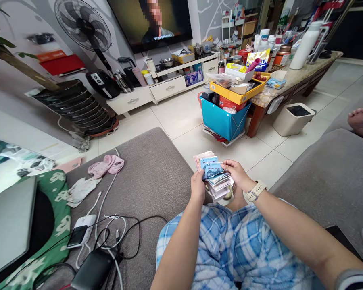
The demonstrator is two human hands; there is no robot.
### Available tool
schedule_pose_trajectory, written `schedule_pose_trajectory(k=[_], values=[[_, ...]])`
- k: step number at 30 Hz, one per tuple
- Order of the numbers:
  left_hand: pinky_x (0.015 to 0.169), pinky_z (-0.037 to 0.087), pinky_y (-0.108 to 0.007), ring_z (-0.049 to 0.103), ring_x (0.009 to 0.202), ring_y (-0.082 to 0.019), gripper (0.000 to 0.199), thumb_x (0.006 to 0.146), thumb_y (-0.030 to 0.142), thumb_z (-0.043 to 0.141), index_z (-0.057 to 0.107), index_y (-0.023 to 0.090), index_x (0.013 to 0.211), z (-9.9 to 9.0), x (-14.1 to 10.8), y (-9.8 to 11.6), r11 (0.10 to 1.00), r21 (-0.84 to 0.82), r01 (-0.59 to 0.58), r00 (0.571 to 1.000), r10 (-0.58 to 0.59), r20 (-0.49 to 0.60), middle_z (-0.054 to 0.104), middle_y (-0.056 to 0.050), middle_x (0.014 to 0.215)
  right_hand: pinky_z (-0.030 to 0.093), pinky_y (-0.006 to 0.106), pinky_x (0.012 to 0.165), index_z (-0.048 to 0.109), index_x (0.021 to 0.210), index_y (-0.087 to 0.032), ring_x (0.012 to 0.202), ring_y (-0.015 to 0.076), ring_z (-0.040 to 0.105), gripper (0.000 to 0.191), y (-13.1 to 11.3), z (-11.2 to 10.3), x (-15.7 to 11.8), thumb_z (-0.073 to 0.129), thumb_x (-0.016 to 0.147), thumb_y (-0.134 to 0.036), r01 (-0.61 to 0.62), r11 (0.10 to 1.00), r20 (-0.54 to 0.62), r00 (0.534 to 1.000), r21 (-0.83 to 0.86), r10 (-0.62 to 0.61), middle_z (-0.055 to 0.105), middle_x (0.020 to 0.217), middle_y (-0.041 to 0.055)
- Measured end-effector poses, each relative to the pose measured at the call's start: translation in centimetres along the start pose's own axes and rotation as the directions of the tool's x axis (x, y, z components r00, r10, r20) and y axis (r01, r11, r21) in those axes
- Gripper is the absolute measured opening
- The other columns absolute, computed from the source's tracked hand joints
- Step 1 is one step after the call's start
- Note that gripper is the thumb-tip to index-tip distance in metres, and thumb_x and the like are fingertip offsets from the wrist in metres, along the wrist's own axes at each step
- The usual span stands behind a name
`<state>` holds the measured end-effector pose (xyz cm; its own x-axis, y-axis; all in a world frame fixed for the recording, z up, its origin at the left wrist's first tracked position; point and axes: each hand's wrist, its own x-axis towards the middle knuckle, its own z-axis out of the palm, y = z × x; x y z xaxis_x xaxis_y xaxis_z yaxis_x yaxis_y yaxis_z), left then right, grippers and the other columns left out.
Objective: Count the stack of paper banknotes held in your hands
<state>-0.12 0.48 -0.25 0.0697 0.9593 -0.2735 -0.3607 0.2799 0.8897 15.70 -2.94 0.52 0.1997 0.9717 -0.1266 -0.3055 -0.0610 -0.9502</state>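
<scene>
A thick stack of banknotes [219, 182] is held between my two hands above my lap. My left hand [197, 184] grips the stack at its left side, thumb on top. My right hand [235, 172] pinches the upper right edge of a blue note [212, 170] that lies on top. Behind it stick up another blue note and several pinkish notes [202, 158]. Paler notes fan out below, toward my knees. The fingers under the stack are hidden. On my right wrist is a cream watch [256, 191].
I sit on a grey sofa [145, 173] with cables, a white power bank [82, 230], a black adapter [93, 270] and pink cloth [106, 166] to my left. Ahead stand a blue bin [224, 119], a loaded table [264, 96] and a waste bin [292, 123]. Another person's foot [362, 121] rests at right.
</scene>
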Motion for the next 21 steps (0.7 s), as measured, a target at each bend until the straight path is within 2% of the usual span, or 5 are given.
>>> schedule_pose_trajectory(k=[7,14,18,21], values=[[0.069,0.05,-0.029,0.068,0.078,-0.022,0.024,0.067,0.038,0.078,0.072,0.016,0.075,0.24,-0.26,0.34,1.0,-0.004,0.017,1.0,-0.017,-0.017,0.073,-0.005,0.073,0.039,0.029,0.058,0.063,0.068,-0.021,0.058,0.0139,0.048,0.038,0.19,-0.02,0.13,0.081,0.067,-0.054,-0.003,1.0,-0.004,1.0,0.018,0.003,0.055,0.061,-0.0034],[0.07,0.051,-0.03,0.067,0.074,-0.021,0.025,0.067,0.037,0.077,0.072,0.015,0.075,0.28,-0.42,0.45,1.0,-0.02,0.011,1.0,-0.01,0.019,0.073,-0.006,0.073,0.035,0.03,0.056,0.069,0.074,-0.019,0.058,0.0158,0.053,0.041,-0.01,-0.14,0.04,0.073,0.075,-0.06,-0.013,1.0,0.042,0.999,-0.007,0.013,0.063,0.06,0.002],[0.074,0.051,-0.03,0.069,0.077,-0.021,0.025,0.067,0.036,0.075,0.073,0.014,0.077,0.27,-0.38,0.38,1.0,-0.014,0.013,1.0,-0.012,0.017,0.075,-0.007,0.077,0.034,0.029,0.056,0.064,0.067,-0.02,0.055,0.0132,0.049,0.041,-0.16,-0.08,-0.01,0.082,0.066,-0.057,0.001,0.998,0.017,1.0,-0.068,0.0,0.06,0.058,-0.0015],[0.076,0.052,-0.031,0.07,0.079,-0.022,0.026,0.064,0.035,0.077,0.074,0.014,0.079,0.27,-0.3,0.26,0.999,-0.028,0.03,1.0,-0.03,0.008,0.076,-0.006,0.078,0.039,0.029,0.06,0.062,0.07,-0.02,0.06,0.0139,0.052,0.043,0.06,-0.09,0.1,0.089,0.057,-0.052,-0.012,0.998,-0.039,0.999,-0.054,0.01,0.06,0.061,-0.0034]])
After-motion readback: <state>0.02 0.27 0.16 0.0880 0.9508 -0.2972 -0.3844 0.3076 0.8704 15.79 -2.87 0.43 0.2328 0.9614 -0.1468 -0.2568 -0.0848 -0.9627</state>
